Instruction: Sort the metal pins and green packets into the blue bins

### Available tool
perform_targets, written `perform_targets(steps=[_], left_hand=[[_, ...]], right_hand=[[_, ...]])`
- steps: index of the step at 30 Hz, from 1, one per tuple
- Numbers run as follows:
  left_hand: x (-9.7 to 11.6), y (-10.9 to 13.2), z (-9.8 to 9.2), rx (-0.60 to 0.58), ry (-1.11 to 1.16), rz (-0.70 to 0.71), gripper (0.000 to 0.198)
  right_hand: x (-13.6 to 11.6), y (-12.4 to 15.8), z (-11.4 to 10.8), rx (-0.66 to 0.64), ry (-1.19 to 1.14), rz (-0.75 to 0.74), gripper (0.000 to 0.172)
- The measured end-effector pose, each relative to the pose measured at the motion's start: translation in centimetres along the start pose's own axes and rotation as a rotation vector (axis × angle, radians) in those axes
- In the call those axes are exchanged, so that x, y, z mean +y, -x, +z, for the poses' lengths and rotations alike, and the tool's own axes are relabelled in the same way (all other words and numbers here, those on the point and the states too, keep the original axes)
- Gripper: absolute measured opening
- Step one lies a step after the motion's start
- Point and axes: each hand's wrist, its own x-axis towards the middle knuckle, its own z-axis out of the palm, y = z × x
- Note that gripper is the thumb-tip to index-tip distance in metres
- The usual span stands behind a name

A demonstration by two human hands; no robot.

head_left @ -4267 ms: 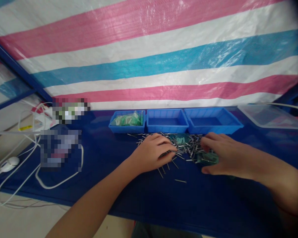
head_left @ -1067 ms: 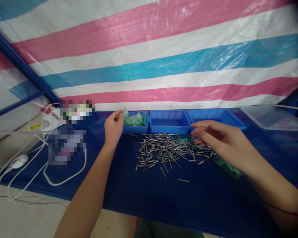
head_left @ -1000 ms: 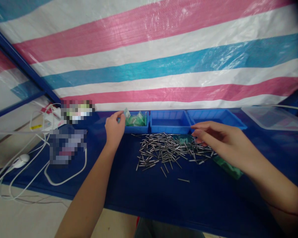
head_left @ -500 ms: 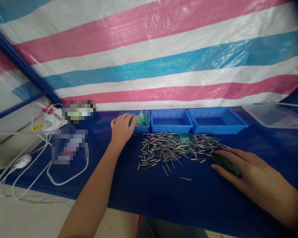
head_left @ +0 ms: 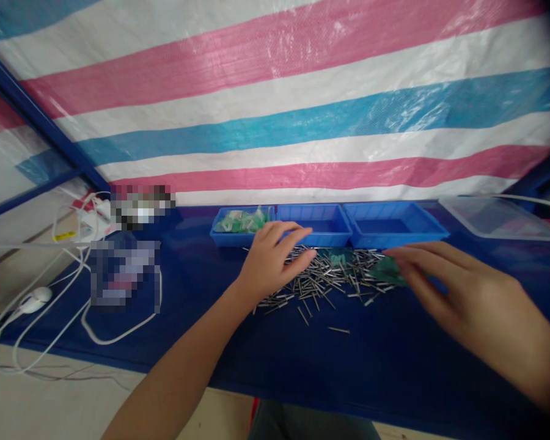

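Observation:
My left hand (head_left: 275,256) is open, fingers apart and holding nothing, above the left part of a loose pile of metal nails or screws (head_left: 316,281). My right hand (head_left: 458,287) is closed, thumb and fingers pinching a small green plastic packet (head_left: 387,270) at the pile's right end. Another green packet (head_left: 338,260) with pale print lies among the pieces between my hands. Behind my left hand, a blue bin (head_left: 217,238) holds several green and clear packets (head_left: 238,221).
Two more blue bins, a middle one (head_left: 316,211) and a right one (head_left: 398,235), line the table's back. A clear plastic lid or tray (head_left: 499,217) sits farther right. White cables (head_left: 80,269) and a switch (head_left: 36,299) lie left. A striped sheet (head_left: 275,122) hangs behind.
My left hand has let go of a green packet at the left bin and moved right over the pile. My right hand has moved slightly up; the green packet now extends from its fingertips.

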Motion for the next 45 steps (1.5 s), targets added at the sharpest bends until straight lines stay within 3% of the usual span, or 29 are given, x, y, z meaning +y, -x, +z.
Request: perform_targets(steps=[3, 7, 12, 16, 19, 24, 36, 41, 45], left_hand=[[1.5, 0.3, 1.0, -0.124, 0.203, -0.012, 0.035], [1.7, 0.5, 1.6, -0.126, 0.331, -0.221, 0.022], [1.0, 0.5, 1.5, -0.132, 0.348, -0.406, 0.024], [0.8, 0.5, 1.6, -0.099, 0.336, -0.47, 0.026], [0.6, 0.6, 1.5, -0.074, 0.347, -0.521, 0.027], [0.2, 0.7, 1.8, -0.133, 0.472, -0.595, 0.032], [0.0, 0.7, 2.0, -0.112, 0.556, -0.593, 0.02], [0.1, 0.5, 1.5, -0.109, 0.564, -0.615, 0.025], [0.4, 0.5, 1.4, -0.102, 0.733, -0.67, 0.026]], right_hand=[[-1.6, -3.0, 1.0, -0.069, -0.301, 0.016, 0.025], [-2.2, -5.1, 3.5, -0.053, -0.496, 0.117, 0.024], [-1.6, -4.9, 5.4, -0.074, -0.778, 0.391, 0.029], [-1.1, -4.3, 5.3, -0.23, -1.014, 0.522, 0.037], [-0.9, -4.2, 4.8, -0.327, -1.002, 0.494, 0.031], [-1.1, -4.4, 4.1, -0.293, -0.982, 0.461, 0.034], [-1.1, -4.2, 4.8, -0.259, -1.172, 0.664, 0.028], [-1.3, -4.1, 4.6, -0.245, -1.269, 0.801, 0.028], [-1.4, -4.2, 4.4, -0.223, -1.316, 0.827, 0.028]])
